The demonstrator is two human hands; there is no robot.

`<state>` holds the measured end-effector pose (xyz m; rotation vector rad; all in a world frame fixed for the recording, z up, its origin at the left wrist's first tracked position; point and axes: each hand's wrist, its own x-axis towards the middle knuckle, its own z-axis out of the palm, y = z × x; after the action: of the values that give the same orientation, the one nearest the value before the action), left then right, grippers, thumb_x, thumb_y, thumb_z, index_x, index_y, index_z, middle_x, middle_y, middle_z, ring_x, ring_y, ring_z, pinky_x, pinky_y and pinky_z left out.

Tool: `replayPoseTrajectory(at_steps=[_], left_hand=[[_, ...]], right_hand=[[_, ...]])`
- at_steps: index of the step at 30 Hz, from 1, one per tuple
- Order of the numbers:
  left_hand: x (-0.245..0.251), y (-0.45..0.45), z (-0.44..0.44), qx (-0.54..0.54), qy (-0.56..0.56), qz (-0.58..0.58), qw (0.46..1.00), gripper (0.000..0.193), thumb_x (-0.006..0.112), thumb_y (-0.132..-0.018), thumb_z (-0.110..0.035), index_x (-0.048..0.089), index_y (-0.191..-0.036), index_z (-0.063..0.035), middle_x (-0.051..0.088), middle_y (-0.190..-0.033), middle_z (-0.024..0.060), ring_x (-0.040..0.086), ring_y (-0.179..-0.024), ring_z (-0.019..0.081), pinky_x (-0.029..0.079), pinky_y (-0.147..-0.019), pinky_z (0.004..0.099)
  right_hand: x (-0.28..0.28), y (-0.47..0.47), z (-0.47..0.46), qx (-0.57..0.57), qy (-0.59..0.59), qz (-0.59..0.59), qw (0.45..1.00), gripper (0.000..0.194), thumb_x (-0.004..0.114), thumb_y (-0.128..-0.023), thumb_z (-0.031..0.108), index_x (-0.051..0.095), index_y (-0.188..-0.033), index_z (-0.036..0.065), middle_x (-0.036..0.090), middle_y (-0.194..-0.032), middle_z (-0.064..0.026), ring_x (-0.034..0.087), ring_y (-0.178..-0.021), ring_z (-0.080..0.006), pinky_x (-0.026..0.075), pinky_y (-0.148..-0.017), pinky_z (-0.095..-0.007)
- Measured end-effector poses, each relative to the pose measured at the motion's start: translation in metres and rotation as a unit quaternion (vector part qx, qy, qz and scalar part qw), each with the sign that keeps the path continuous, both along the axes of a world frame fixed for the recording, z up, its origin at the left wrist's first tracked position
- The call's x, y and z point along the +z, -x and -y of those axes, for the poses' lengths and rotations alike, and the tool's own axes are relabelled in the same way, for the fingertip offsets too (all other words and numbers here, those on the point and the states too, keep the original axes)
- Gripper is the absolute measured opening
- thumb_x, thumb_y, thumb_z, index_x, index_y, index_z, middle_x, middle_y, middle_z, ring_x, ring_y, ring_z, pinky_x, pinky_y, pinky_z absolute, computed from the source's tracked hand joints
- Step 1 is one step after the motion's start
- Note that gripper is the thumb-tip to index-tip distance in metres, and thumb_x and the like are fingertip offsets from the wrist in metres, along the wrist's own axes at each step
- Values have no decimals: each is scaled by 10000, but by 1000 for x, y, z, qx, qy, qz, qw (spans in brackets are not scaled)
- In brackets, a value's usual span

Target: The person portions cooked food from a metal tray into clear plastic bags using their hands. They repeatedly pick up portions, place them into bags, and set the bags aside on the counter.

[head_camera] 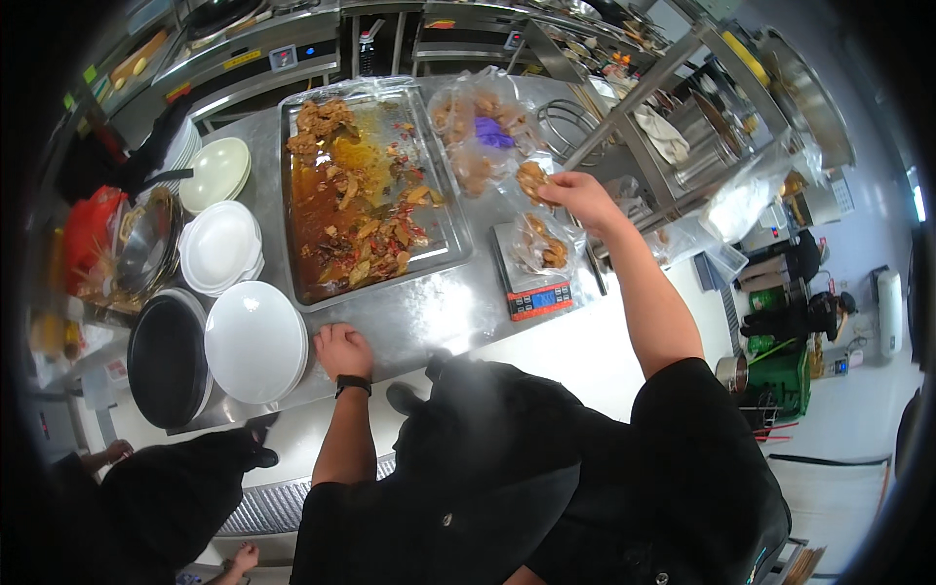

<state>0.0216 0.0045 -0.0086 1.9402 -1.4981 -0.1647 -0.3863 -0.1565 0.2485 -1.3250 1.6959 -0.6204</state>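
Observation:
My right hand (581, 201) pinches a brown cooked food piece (532, 181), held above the steel table near a digital kitchen scale (540, 301). On the scale's plate sits a clear plastic bag (521, 252) with similar brown pieces inside. Behind the raised hand lie more bagged brown pieces (477, 162), with something purple (493, 132) among them. My left hand (344, 351) rests loosely curled on the table's front edge, apparently holding nothing. Between the hands and the back stands a large metal tray (457, 241) with brown sauce, food scraps and a clump of browned meat (322, 121).
White oval plates (256, 342), a black oval plate (167, 358), white bowls (219, 245) and pale green bowls (214, 174) are stacked at left. Wire rings (570, 128) lie at back right, beside a steel shelf post (632, 95). Another person (175, 490) stands at lower left.

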Motion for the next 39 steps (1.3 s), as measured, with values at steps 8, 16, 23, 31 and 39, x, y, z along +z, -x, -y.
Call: replayPoseTrajectory(at_steps=[8,16,23,31,39], left_hand=[[-7,-4,-1,-16,3,7,1000,71,577,-781,-58,642,-804,-75,640,-926,114,572,-902,367,474,-853,460],[44,93,24,-91,-38,-301,949,181,693,-885,-197,635,-981,-54,656,-883,76,630,-805,213,515,-735,339],[129,262,83,-264,-48,-57,962,731,810,-802,-379,442,-1265,52,591,-1162,223,649,-983,274,524,-771,397],[133,277,114,-143,-61,-162,975,229,646,-885,-179,643,-920,48,630,-651,152,602,-578,291,456,-552,407],[147,277,111,-223,-104,-365,898,215,655,-972,-197,661,-886,0,623,-691,-5,547,-607,71,446,-569,252]], right_hand=[[-44,71,-41,31,4,-225,974,459,830,-710,281,707,-1012,-44,715,-926,-170,682,-868,-244,531,-781,-360],[-51,65,-17,164,25,-327,930,449,749,-744,325,706,-1059,7,704,-1061,-209,659,-1027,-360,525,-905,-420],[-51,61,-2,295,72,-347,887,367,682,-744,285,740,-995,23,704,-1112,-185,612,-1128,-372,484,-979,-447],[-56,54,-3,342,134,-344,864,360,677,-770,259,730,-1020,5,692,-1130,-172,587,-1159,-351,450,-1001,-444],[-66,54,-19,273,172,-292,900,345,673,-820,273,712,-1091,62,679,-1155,-148,570,-1162,-347,444,-1003,-459]])
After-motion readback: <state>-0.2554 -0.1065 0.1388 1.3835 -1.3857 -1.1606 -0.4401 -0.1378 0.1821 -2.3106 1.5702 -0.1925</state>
